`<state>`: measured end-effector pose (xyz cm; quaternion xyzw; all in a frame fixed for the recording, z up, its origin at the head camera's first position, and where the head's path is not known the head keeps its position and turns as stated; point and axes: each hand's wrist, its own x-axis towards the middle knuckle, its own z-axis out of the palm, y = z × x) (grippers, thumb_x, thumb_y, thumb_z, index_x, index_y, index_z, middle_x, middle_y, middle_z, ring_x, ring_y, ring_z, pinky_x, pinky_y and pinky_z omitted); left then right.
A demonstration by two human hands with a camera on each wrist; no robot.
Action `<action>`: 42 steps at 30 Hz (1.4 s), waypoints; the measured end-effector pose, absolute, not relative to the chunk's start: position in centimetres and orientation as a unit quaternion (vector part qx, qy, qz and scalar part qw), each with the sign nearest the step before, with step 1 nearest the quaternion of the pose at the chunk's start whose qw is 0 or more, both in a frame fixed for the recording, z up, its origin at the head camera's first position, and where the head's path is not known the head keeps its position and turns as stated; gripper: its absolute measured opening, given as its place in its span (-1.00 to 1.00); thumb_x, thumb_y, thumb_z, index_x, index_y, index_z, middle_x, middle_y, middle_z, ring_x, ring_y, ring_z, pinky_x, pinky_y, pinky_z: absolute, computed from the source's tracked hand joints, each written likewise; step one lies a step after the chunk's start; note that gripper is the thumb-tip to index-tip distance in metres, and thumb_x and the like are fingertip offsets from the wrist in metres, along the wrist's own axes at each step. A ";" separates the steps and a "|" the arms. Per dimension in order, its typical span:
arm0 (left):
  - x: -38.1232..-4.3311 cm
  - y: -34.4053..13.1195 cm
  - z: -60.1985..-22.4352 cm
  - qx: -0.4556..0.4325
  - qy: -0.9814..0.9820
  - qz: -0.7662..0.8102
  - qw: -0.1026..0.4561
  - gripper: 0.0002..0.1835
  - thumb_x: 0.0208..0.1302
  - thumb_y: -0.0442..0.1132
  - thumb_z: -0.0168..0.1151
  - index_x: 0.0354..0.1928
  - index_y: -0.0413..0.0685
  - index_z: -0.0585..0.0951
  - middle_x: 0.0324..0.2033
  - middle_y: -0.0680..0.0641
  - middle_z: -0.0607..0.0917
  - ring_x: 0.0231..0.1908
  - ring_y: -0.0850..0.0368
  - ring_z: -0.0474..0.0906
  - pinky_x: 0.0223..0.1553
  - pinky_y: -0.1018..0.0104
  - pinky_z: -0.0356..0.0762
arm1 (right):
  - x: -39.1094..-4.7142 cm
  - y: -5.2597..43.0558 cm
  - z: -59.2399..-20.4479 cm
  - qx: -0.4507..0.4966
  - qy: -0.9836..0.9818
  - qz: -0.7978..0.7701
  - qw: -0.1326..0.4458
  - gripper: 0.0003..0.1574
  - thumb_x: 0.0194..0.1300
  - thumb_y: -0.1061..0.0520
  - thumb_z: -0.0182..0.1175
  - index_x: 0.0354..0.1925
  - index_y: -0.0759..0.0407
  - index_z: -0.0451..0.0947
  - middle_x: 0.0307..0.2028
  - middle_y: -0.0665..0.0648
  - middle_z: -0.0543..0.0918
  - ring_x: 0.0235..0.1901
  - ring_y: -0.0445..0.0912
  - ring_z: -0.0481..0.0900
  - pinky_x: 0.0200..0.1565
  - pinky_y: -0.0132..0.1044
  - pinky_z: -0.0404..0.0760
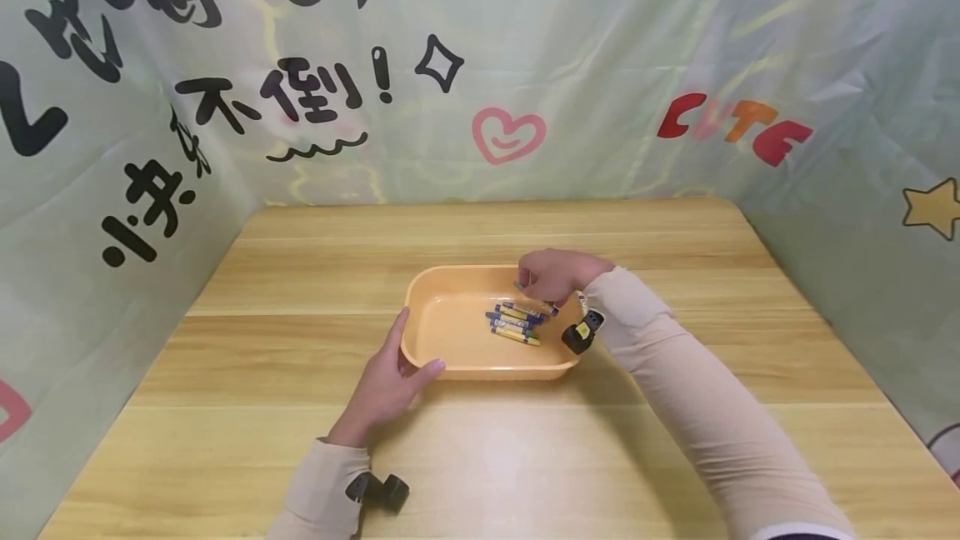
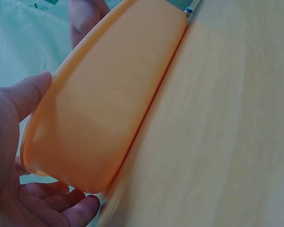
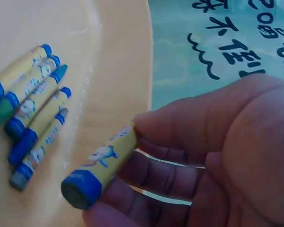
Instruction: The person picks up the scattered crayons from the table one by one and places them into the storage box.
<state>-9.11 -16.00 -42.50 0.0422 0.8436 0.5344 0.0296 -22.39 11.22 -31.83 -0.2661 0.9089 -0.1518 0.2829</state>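
In the head view a pale orange plastic tray (image 1: 457,357) sits on the table, with several crayons (image 1: 514,324) lying side by side in its right half. They have yellow wrappers with blue bands. My left hand (image 1: 386,390) holds the tray's near left corner, thumb at the front rim and fingers along the left side. Over the tray's far right part, my right hand (image 1: 555,273) pinches one crayon (image 3: 104,163) between thumb and fingers. Its dark end points away from the palm in the right wrist view. The crayons in the tray lie apart from this hand.
The tray rests on a wood-grain table (image 1: 300,273). Printed cloth walls (image 1: 600,107) enclose the back and both sides. A small blue and white thing (image 2: 189,9) shows past the tray's far end in the left wrist view, too little to identify.
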 end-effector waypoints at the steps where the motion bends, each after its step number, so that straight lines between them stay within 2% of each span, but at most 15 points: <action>1: -9.1 -16.0 -42.5 0.045 0.844 0.534 0.029 0.09 0.17 0.00 0.40 0.54 0.01 -0.12 0.35 -0.32 0.30 0.22 -0.14 0.42 0.21 0.07 0.41 | -22.4 11.0 -32.0 -0.266 0.909 -0.149 0.286 -0.75 0.43 0.14 0.00 -0.01 0.25 0.44 -0.13 0.21 0.58 -0.55 -0.15 0.55 -0.44 -0.34 0.59; 6: -9.1 -16.0 -42.6 0.043 0.844 0.534 0.028 0.09 0.17 0.00 0.40 0.54 0.01 -0.11 0.35 -0.34 0.29 0.22 -0.15 0.42 0.21 0.08 0.41 | -22.6 9.8 -32.8 -0.270 0.902 -0.142 0.306 -0.85 0.38 0.19 0.06 -0.10 0.20 0.45 -0.50 0.12 0.58 -0.59 -0.16 0.47 -0.49 -0.38 0.49; 11: -9.1 -16.0 -42.6 0.044 0.842 0.537 0.027 0.08 0.18 -0.01 0.40 0.54 0.01 -0.10 0.36 -0.34 0.28 0.23 -0.15 0.41 0.21 0.09 0.40 | -22.7 8.8 -33.7 -0.277 0.890 -0.152 0.329 -0.92 0.34 0.24 0.11 -0.17 0.18 0.46 -0.59 0.06 0.50 -0.64 -0.19 0.42 -0.54 -0.44 0.43; 17: -9.0 -16.0 -42.6 0.051 0.835 0.547 0.028 0.07 0.19 -0.03 0.40 0.54 -0.02 -0.10 0.34 -0.36 0.30 0.22 -0.16 0.42 0.21 0.07 0.41 | -22.8 7.8 -34.4 -0.274 0.871 -0.176 0.367 -0.92 0.32 0.27 0.18 -0.25 0.18 0.44 -0.61 0.03 0.44 -0.65 -0.20 0.35 -0.59 -0.47 0.32; 26: -9.0 -16.0 -42.5 0.055 0.834 0.549 0.030 0.06 0.20 -0.03 0.38 0.54 -0.02 -0.12 0.33 -0.36 0.31 0.22 -0.16 0.42 0.20 0.08 0.42 | -22.4 6.7 -35.0 -0.271 0.876 -0.160 0.365 -0.83 0.24 0.28 0.28 -0.39 0.14 0.45 -0.43 0.06 0.49 -0.54 -0.15 0.56 -0.51 -0.43 0.48; 36: -9.0 -16.1 -42.5 0.060 0.836 0.545 0.027 0.06 0.21 -0.04 0.38 0.54 -0.05 -0.11 0.33 -0.37 0.31 0.21 -0.16 0.43 0.19 0.09 0.43 | -22.2 6.3 -35.4 -0.264 0.867 -0.173 0.385 -0.79 0.18 0.40 0.26 -0.43 0.18 0.45 -0.42 0.07 0.49 -0.53 -0.12 0.54 -0.49 -0.43 0.51; 42: -9.1 -16.1 -42.6 0.060 0.839 0.541 0.025 0.06 0.20 -0.04 0.38 0.54 -0.05 -0.11 0.34 -0.38 0.29 0.21 -0.17 0.42 0.19 0.08 0.43 | -22.6 6.5 -35.3 -0.281 0.876 -0.148 0.362 -0.85 0.24 0.29 0.26 -0.40 0.15 0.47 -0.48 0.04 0.53 -0.57 -0.18 0.47 -0.54 -0.46 0.43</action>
